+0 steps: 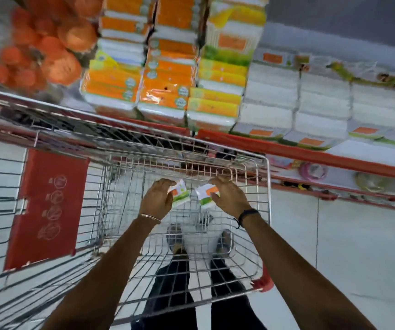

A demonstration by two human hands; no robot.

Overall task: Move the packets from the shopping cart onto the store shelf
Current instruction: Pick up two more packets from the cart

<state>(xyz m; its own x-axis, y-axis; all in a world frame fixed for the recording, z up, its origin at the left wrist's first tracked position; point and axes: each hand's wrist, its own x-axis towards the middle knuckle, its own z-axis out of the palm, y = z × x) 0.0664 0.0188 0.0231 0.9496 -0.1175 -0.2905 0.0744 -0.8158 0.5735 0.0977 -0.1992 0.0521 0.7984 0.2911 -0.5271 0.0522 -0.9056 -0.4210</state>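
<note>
Both my arms reach down into the wire shopping cart (266, 210). My left hand (158, 198) grips a small white packet (181, 195) with green and orange print. My right hand (228, 196) grips a second, similar packet (204, 197) right beside the first. The two packets are held close together above the cart's wire floor. The store shelf (287, 148) with a red front edge runs beyond the cart and holds stacks of white and orange packets (272, 103).
The cart's red child-seat flap (48, 206) hangs at the left. A red corner bumper (264, 282) marks the cart's near right corner. Bags of orange produce (46, 44) lie at the upper left. A lower shelf (334, 186) holds small round items. My legs and feet show through the cart floor.
</note>
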